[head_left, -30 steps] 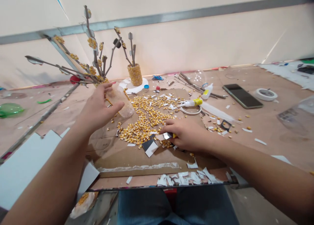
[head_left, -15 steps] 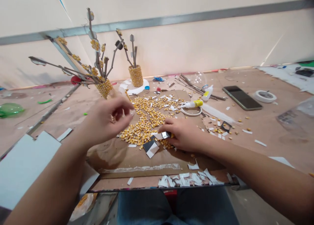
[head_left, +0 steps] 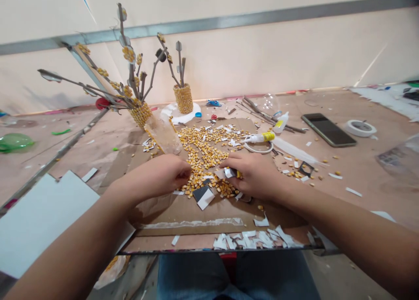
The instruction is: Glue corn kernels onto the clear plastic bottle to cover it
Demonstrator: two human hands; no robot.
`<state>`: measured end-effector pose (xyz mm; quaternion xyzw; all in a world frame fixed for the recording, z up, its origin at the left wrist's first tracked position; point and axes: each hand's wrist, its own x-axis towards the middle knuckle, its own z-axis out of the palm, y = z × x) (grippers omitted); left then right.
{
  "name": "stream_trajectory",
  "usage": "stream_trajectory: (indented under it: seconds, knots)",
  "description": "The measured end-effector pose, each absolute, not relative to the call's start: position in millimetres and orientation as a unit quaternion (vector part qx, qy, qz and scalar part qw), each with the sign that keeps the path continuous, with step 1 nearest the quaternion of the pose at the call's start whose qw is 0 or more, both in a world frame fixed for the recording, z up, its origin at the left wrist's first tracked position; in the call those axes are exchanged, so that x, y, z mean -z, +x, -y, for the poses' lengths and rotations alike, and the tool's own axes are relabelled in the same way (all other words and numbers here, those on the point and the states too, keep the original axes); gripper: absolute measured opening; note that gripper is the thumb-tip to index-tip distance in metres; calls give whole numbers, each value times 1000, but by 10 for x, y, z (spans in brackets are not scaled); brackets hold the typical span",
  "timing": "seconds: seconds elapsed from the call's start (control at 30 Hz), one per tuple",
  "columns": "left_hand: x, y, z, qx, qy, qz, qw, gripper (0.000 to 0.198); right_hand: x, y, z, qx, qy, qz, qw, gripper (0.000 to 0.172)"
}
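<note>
A heap of yellow corn kernels (head_left: 204,151) lies on a cardboard sheet (head_left: 183,208) in front of me. My left hand (head_left: 165,175) rests at the heap's near left edge, fingers curled together in a pinch on the kernels. On the heap's right side, my right hand (head_left: 253,173) is closed on a small shiny mirror piece (head_left: 229,172), with something yellow showing under the fingers. A black-and-white card scrap (head_left: 203,196) lies between the hands.
Two kernel-covered pots with twig branches (head_left: 140,112) (head_left: 183,97) stand behind the heap, with a clear plastic bag (head_left: 163,134) beside them. Glue bottles (head_left: 258,137), a phone (head_left: 328,129), a tape roll (head_left: 359,127), white paper scraps (head_left: 255,239) and a white board (head_left: 39,217) lie around.
My left hand came down from beside the twig pot and plastic bag to the heap's near edge and closed into a pinch. The right hand stayed at the heap with the mirror piece.
</note>
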<state>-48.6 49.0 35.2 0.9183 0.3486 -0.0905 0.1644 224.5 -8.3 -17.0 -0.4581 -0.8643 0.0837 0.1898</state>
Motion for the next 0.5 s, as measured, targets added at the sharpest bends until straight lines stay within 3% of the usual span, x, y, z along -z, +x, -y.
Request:
stream_trajectory:
  seconds: [0.3, 0.4, 0.5]
  knots:
    - [-248, -468, -487, 94, 934, -325, 110, 16, 124, 2244, 95, -82, -459, 866, 179, 22]
    - [-281, -439, -472, 57, 941, -321, 95, 16, 140, 2251, 102, -67, -440, 870, 213, 21]
    - [-328, -386, -412, -58, 941, -290, 167, 12, 164, 2250, 124, -52, -394, 871, 290, 26]
